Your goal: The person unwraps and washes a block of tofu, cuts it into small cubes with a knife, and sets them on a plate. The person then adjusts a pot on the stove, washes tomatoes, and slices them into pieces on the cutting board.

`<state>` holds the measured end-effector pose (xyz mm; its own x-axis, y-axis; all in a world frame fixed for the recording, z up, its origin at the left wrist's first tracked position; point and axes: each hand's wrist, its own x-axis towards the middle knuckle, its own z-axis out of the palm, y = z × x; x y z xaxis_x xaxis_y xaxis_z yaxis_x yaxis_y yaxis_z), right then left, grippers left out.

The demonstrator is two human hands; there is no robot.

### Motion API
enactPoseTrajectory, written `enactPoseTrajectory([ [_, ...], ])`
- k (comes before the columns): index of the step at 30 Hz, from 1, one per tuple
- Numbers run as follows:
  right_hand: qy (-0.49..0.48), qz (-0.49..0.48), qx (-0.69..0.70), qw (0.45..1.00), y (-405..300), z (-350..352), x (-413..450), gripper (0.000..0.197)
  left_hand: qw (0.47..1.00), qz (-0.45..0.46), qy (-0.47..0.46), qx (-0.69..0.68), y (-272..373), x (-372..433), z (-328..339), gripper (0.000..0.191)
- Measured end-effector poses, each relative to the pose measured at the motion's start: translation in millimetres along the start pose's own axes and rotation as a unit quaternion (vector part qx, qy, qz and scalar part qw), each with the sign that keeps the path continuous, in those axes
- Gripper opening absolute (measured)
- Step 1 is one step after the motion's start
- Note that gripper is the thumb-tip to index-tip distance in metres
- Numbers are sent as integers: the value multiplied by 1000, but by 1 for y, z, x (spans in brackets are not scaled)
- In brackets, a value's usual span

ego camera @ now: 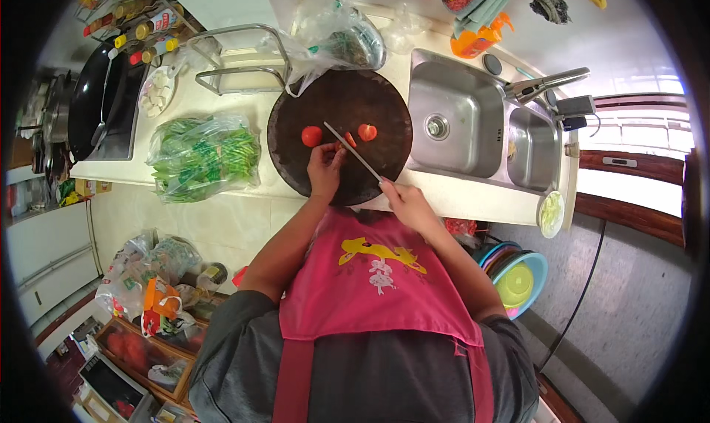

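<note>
A round, dark chopping board [344, 104] lies on the counter in front of me. My right hand [409, 204] grips the handle of a kitchen knife [356, 153], its blade slanting up and left across the board. Beside the blade, the fingertips of my left hand [325, 169] hold a small piece of tomato, mostly hidden by fingers and knife. Just past the blade shows a tomato slice [350, 139]. A cut tomato piece [366, 132] with its inside showing rests to the right. Another red tomato piece [312, 136], skin side up, sits left of my left hand.
Left of the board lies a plastic bag of green vegetables [205, 157], with a plate of white chunks [157, 93] and a black wok [91, 104] beyond. A metal rack [244, 73] and plastic bags [338, 35] stand behind. A double steel sink [457, 162] adjoins on the right.
</note>
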<state>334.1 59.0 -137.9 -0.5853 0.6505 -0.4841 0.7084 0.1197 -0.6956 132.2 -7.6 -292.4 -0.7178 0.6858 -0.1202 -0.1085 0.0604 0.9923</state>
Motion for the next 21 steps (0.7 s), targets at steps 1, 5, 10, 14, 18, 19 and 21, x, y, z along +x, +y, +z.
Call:
enactPoseTrajectory([
  [1, -3, 10, 24, 1000, -3, 3, 10, 44, 1000, 2, -2, 0, -1, 2, 1, 20],
  [5, -28, 39, 40, 998, 0, -5, 3, 45, 1000, 4, 17, 6, 2, 2, 2, 20],
  [10, -45, 67, 23, 996, -4, -18, -19, 46, 998, -35, 10, -46, 6, -1, 0, 19],
  [14, 12, -29, 28, 999, 10, 10, 8, 48, 999, -28, 10, -17, 6, -2, -1, 18],
  [18, -40, 61, 80, 994, -4, 0, 18, 51, 995, -71, 35, 67, 22, -10, -4, 20],
  [19, -31, 57, 96, 993, 0, -3, 12, 53, 995, -70, 35, 67, 21, -9, -4, 20],
  [21, -23, 53, 113, 992, 4, -6, 0, 55, 998, -44, 48, 20, 17, -9, -7, 23],
])
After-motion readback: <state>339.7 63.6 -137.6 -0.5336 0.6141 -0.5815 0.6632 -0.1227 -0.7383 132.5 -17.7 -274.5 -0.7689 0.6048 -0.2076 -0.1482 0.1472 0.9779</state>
